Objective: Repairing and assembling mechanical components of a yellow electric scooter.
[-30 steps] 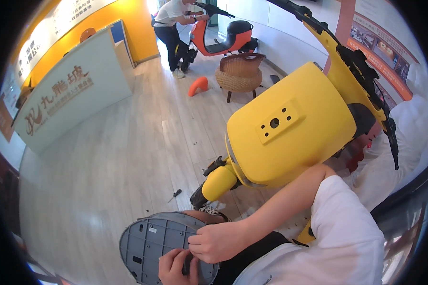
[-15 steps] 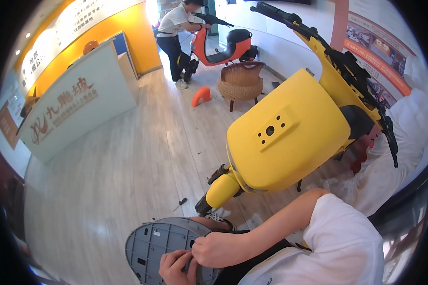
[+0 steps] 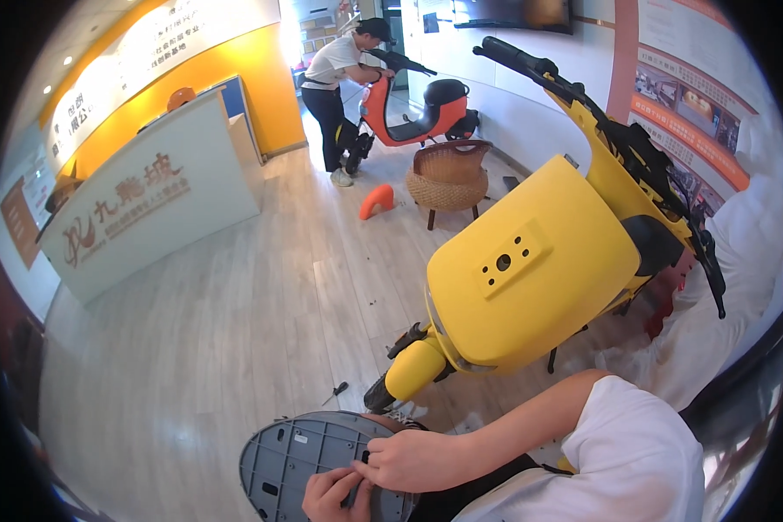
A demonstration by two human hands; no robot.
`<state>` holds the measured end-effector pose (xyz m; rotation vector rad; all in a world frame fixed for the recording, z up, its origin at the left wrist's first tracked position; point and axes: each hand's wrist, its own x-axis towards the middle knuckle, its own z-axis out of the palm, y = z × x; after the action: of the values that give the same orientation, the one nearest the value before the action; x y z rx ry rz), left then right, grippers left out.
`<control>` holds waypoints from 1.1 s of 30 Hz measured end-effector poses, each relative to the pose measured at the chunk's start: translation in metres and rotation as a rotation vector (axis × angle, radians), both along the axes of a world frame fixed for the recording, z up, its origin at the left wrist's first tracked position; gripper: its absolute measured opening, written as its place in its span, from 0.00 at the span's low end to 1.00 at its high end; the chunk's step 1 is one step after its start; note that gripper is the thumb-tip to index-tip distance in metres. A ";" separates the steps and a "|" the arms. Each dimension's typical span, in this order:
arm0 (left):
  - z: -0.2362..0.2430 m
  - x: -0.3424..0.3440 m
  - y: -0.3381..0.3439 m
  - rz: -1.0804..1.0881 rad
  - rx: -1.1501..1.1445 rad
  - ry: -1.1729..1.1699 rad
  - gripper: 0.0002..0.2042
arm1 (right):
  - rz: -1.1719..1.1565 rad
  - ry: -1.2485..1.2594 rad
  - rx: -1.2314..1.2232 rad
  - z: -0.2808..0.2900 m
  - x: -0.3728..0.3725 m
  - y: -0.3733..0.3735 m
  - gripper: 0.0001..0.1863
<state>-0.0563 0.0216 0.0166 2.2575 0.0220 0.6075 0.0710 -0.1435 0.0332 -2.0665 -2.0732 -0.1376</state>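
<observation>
We saw the grey panel (image 3: 300,461) at the near side, ribbed face up, spreading mostly to the left of the left hand (image 3: 332,494) and reaching in under it and the right hand (image 3: 404,459). Its long axis seemed to run from far left to near right, though our view cut off its near edge, so we could not be sure. The left hand was the nearer to the broad left part; the right hand came in from the right, to the right and slightly far of the left one, over the panel's right side. Their fingertips met or nearly met. We found the left fingers curled, half closed, and the right ones bunched as in a pinch; what either had hold of was hidden, so we could not tell. A screwdriver (image 3: 340,388) lay on the floor (image 3: 191,365) just beyond the panel, left of the front wheel (image 3: 377,396) of the yellow scooter (image 3: 574,261)
</observation>
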 end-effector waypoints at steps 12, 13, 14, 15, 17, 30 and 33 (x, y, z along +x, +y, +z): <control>-0.005 -0.003 -0.013 -0.050 0.130 -0.050 0.05 | -0.017 0.213 0.127 -0.005 0.006 -0.013 0.26; -0.005 -0.005 -0.014 -0.039 0.094 -0.075 0.05 | -0.016 0.262 0.109 -0.006 0.012 -0.016 0.19; -0.010 -0.006 -0.010 -0.011 0.070 -0.032 0.05 | -0.003 0.328 0.078 -0.007 0.019 -0.019 0.14; -0.016 -0.008 -0.002 -0.032 0.127 0.003 0.06 | -0.041 0.293 0.061 -0.004 0.023 -0.023 0.10; -0.012 0.005 -0.005 -0.045 0.169 -0.035 0.09 | -0.060 0.199 0.027 0.005 0.039 -0.040 0.08; -0.007 0.013 -0.001 -0.063 0.073 -0.035 0.09 | -0.078 0.361 0.161 -0.014 0.006 -0.056 0.15; -0.006 0.011 -0.001 -0.066 0.054 -0.026 0.10 | -0.079 0.372 0.228 -0.010 0.004 -0.057 0.17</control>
<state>-0.0453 0.0204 0.0109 2.2924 -0.0821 0.6091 0.0746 -0.2003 0.0234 -1.8709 -1.6748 0.0010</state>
